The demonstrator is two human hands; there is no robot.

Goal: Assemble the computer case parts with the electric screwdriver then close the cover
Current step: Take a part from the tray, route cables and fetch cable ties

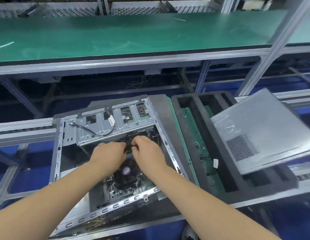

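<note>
Head view, looking down, close above bench

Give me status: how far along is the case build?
Done: the motherboard and fan already sit inside the open case.
In hand: the left hand and right hand are both inside, pinching the black cables near the drive cage.
Left: no screwdriver is in view, and the cover is off, lying on the black tray to the right.
</note>
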